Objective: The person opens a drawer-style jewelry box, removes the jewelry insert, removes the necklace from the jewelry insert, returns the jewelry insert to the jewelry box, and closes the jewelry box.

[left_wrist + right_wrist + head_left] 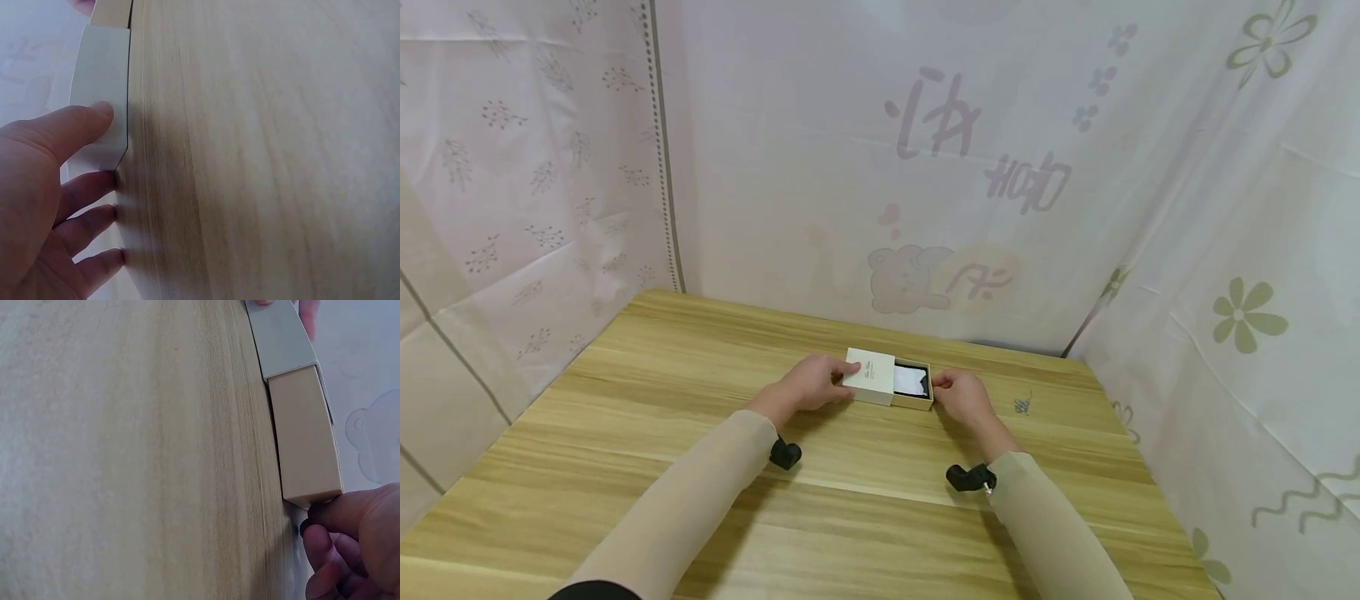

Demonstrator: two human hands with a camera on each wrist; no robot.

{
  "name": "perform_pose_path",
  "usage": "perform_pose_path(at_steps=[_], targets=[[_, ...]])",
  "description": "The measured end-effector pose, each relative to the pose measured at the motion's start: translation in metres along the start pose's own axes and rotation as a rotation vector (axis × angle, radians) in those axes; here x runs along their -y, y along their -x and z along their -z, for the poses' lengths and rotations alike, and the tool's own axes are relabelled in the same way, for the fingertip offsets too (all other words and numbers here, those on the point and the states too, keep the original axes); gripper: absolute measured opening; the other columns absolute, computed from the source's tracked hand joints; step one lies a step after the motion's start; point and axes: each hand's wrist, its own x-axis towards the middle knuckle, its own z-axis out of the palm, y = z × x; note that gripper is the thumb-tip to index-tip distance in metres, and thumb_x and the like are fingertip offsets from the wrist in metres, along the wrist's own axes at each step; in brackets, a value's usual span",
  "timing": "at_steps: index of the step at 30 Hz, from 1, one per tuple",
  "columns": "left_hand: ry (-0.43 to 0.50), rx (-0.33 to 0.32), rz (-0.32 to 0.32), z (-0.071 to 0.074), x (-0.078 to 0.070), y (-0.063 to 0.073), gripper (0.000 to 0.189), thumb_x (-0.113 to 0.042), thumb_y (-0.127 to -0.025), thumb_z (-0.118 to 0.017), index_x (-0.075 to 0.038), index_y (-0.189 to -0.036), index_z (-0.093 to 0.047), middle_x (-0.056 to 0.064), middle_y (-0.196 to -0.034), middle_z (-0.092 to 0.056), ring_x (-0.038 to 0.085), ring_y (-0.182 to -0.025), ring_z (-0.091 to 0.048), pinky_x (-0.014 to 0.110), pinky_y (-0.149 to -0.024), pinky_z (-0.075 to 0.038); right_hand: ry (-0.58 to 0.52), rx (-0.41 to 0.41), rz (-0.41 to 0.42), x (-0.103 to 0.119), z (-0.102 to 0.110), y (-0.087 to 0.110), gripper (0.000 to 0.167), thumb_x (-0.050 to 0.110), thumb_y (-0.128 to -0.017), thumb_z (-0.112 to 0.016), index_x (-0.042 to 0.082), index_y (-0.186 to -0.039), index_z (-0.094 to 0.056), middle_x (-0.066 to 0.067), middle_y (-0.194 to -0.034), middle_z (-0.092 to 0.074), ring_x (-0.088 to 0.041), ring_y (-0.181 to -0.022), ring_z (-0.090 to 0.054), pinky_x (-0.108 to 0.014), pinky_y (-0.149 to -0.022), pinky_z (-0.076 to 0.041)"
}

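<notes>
A small drawer-style gift box lies on the table, its inner tray partly out of its white sleeve on the right. My left hand (811, 381) holds the white sleeve (872, 385), thumb on it and index finger against its left end in the left wrist view. At the other end, my right hand (964, 397) has thumb and curled fingers on the tan tray's (306, 437) end wall, where a small dark bit shows at the fingertips. Inside the tray, a white card (911, 381) sits on black lining.
A little heap of thin silvery chain-like stuff (1022, 405) lies right of my right hand. The wood-grain table (850, 517) ends behind the box at a patterned cloth curtain (775, 167), which also hangs on both sides.
</notes>
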Motion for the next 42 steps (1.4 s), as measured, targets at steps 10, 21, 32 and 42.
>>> perform_pose_path(at_steps=[10, 21, 32, 42], targets=[[-0.016, 0.002, -0.007, 0.0, 0.002, -0.001, 0.059, -0.03, -0.103, -0.08, -0.024, -0.159, -0.059, 0.012, -0.153, -0.067, 0.019, -0.11, -0.059, 0.036, -0.103, -0.05, 0.001, 0.011, 0.004, 0.002, -0.002, -0.001, 0.016, 0.01, -0.105, -0.07, 0.002, -0.114, -0.081, -0.015, -0.108, -0.082, -0.033, -0.105, -0.074, -0.052, -0.099, -0.057], [-0.008, 0.001, -0.01, 0.001, 0.001, 0.001, 0.059, -0.028, -0.103, -0.08, -0.023, -0.158, -0.06, 0.013, -0.155, -0.066, 0.019, -0.109, -0.059, 0.036, -0.1, -0.049, 0.002, 0.0, 0.009, 0.005, -0.004, -0.001, 0.015, 0.009, -0.103, -0.072, 0.001, -0.112, -0.081, -0.015, -0.109, -0.082, -0.033, -0.107, -0.073, -0.052, -0.101, -0.056], [-0.007, 0.006, 0.0, 0.001, 0.002, -0.001, 0.059, -0.029, -0.103, -0.08, -0.025, -0.158, -0.06, 0.013, -0.157, -0.064, 0.02, -0.112, -0.059, 0.037, -0.103, -0.05, -0.01, 0.008, 0.002, 0.008, -0.005, -0.003, 0.015, 0.009, -0.104, -0.071, 0.001, -0.113, -0.081, -0.014, -0.108, -0.082, -0.032, -0.106, -0.073, -0.051, -0.1, -0.056], [-0.008, 0.01, 0.003, 0.003, -0.003, 0.001, 0.058, -0.028, -0.103, -0.08, -0.024, -0.158, -0.06, 0.013, -0.159, -0.062, 0.02, -0.117, -0.06, 0.039, -0.108, -0.051, -0.021, 0.015, 0.019, 0.013, -0.008, -0.003, 0.017, 0.01, -0.104, -0.071, 0.002, -0.115, -0.081, -0.014, -0.111, -0.082, -0.032, -0.108, -0.073, -0.05, -0.102, -0.056]])
